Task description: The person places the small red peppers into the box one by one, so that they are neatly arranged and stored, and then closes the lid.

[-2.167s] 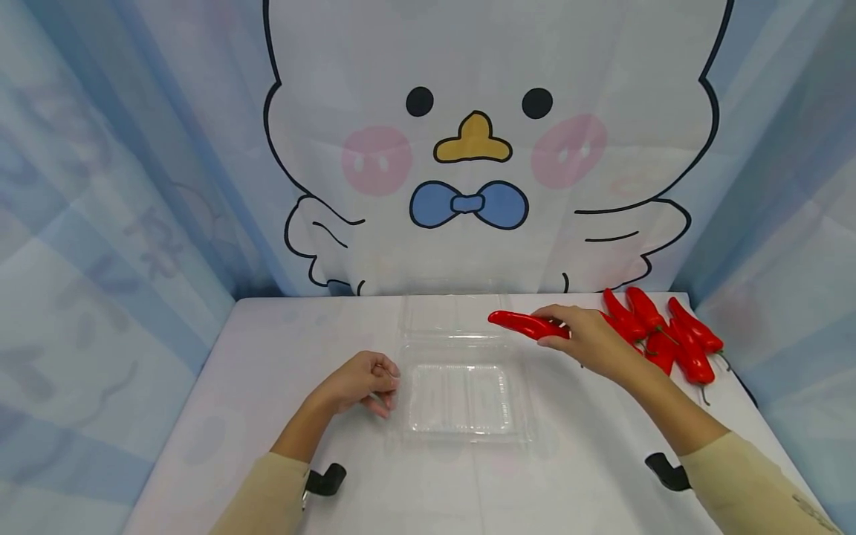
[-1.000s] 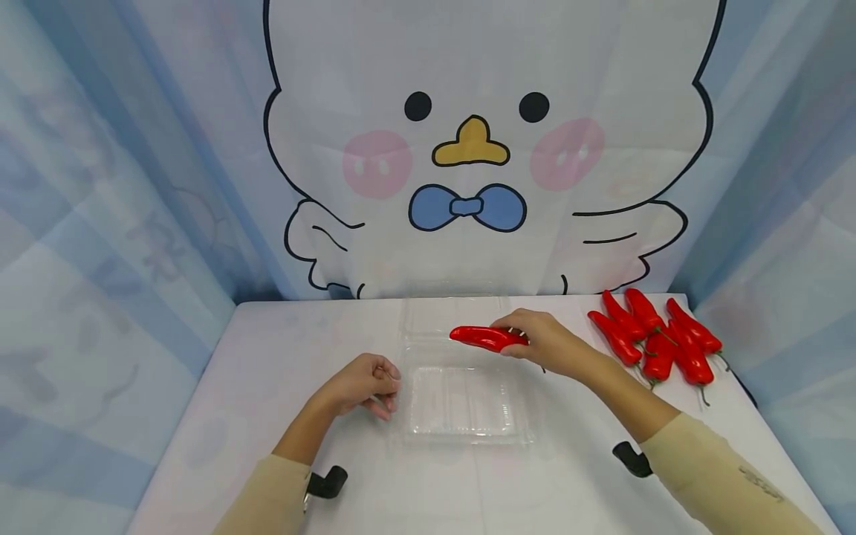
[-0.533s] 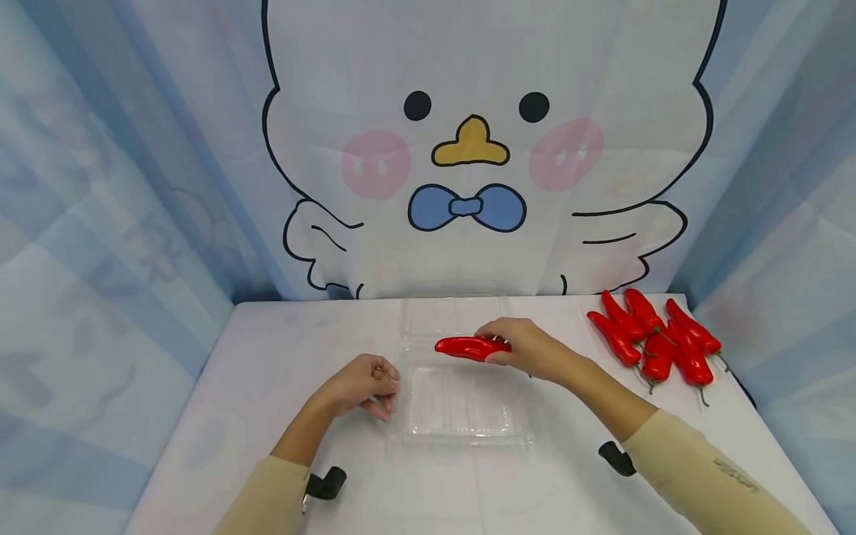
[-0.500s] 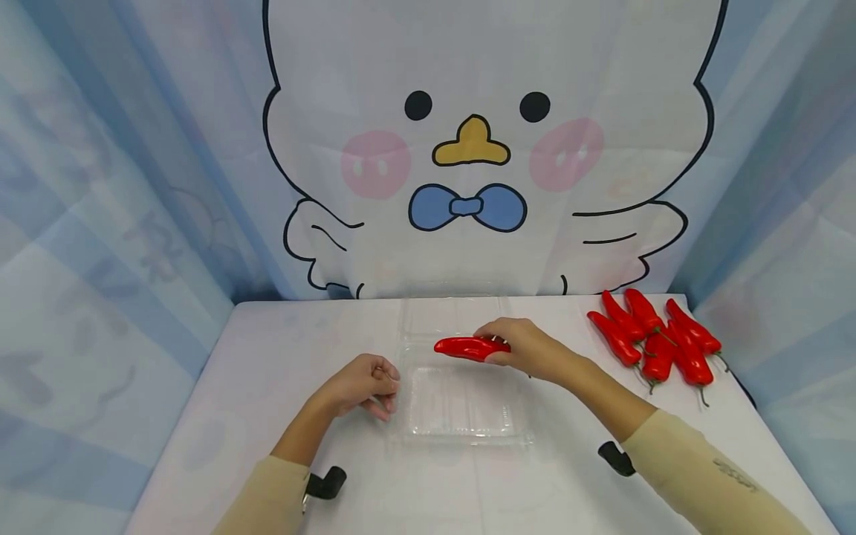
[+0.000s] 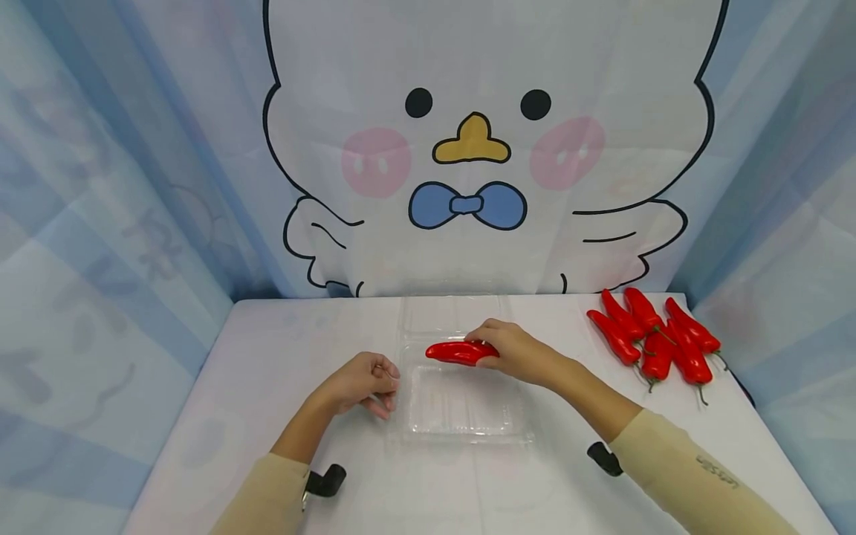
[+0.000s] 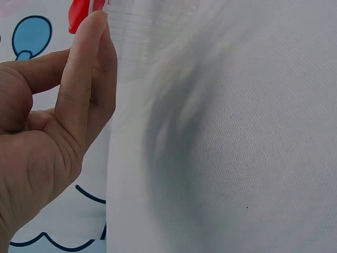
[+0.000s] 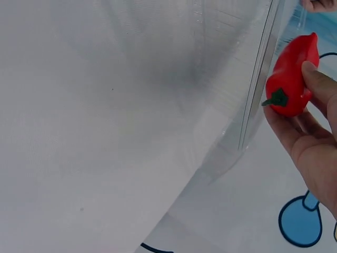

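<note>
My right hand (image 5: 508, 351) grips a glossy red chili pepper (image 5: 458, 352), its tip pointing left. The pepper is above the clear plastic clamshell box (image 5: 461, 437), near the fold between base and lid. In the right wrist view, the thumb lies on one side of the pepper (image 7: 288, 66) and the fingers lie beneath, with its green stem end towards the camera. At the box's left rim, my left hand (image 5: 364, 383) has thumb and forefinger together, seeming to pinch the edge. In the left wrist view, the fingertips (image 6: 98, 21) meet the clear rim.
Several red chili peppers (image 5: 658, 357) lie in a pile at the table's back right corner. The box's lid (image 5: 455, 312) lies folded back towards the rear edge of the white table (image 5: 428, 490). A printed curtain (image 5: 468, 253) hangs directly behind the table.
My right hand has carried the pepper left from beside the pile and slightly nearer to me, over the box. The left hand has stayed at the box's left rim.
</note>
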The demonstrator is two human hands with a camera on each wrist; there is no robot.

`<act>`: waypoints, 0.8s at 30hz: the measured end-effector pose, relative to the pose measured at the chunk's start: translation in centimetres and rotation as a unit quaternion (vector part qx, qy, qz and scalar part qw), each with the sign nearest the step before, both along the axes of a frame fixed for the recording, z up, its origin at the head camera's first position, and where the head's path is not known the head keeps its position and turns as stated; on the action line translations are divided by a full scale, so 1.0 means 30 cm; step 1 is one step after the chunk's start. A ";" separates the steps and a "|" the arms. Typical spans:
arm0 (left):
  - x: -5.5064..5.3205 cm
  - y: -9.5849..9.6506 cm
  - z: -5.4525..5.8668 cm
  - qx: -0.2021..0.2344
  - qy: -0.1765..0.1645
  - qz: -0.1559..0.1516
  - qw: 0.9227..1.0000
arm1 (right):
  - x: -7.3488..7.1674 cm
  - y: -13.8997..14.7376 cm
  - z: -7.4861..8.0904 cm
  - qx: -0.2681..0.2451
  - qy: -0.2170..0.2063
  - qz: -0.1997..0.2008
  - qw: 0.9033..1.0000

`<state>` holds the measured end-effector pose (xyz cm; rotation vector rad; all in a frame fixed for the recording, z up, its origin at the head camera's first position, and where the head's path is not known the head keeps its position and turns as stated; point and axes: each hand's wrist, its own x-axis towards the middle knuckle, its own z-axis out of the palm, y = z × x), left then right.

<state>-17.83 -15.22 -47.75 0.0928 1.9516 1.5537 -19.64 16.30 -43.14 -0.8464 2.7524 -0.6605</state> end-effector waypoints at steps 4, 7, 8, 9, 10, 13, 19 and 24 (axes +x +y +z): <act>-0.003 0.000 0.001 -0.005 -0.001 0.001 1.000 | 0.003 -0.011 -0.007 0.005 -0.007 0.004 1.000; -0.004 0.000 0.000 -0.007 -0.002 0.000 1.000 | 0.008 -0.020 -0.016 0.008 -0.015 0.005 1.000; -0.004 0.000 0.000 -0.006 -0.002 -0.001 1.000 | 0.010 -0.022 -0.020 0.009 -0.015 0.005 1.000; -0.004 -0.001 0.000 -0.006 -0.001 -0.002 1.000 | 0.010 -0.023 -0.023 0.009 -0.014 0.006 1.000; -0.004 -0.001 0.001 -0.005 0.000 -0.002 1.000 | 0.012 -0.024 -0.025 0.010 -0.012 0.006 1.000; -0.004 -0.001 0.004 -0.002 0.000 -0.001 1.000 | 0.014 -0.027 -0.032 0.012 -0.007 0.002 1.000; -0.003 0.000 0.008 0.002 -0.001 -0.003 1.000 | 0.021 -0.033 -0.050 0.014 0.002 0.000 1.000; -0.001 0.002 0.004 0.008 -0.002 -0.004 1.000 | 0.027 -0.031 -0.069 0.023 0.021 0.005 0.999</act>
